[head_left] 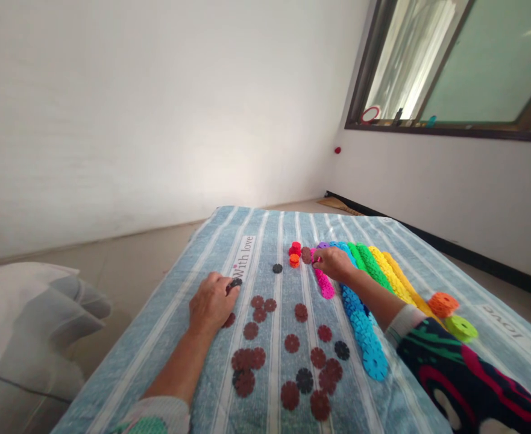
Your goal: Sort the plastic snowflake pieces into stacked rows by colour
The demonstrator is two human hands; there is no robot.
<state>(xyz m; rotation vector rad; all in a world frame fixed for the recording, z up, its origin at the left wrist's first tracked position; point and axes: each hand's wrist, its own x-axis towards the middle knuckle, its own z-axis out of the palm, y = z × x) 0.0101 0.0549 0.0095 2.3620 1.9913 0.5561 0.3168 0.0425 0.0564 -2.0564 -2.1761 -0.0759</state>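
My left hand (212, 303) is closed, with a black notched plastic disc (234, 283) pinched between thumb and fingers just above the cloth. Farther off, my right hand (333, 263) has its fingers pressed together at a brown notched disc (307, 255), beside the top of a pink row of discs (325, 286). Red discs (295, 248) and an orange disc stack (295, 261) sit just left of it. A lone black disc (277, 268) lies between my hands. Loose brown discs (251, 330) are scattered nearer to me, with a few black ones (304, 380) among them.
Long overlapping rows of blue (365, 337), green (374, 268) and yellow discs (394, 277) lie under and beyond my right forearm. Orange (443, 304) and lime stacks (461, 328) stand at the right. A striped cloth (179, 313) covers the table. White translucent fabric (34, 325) is at left.
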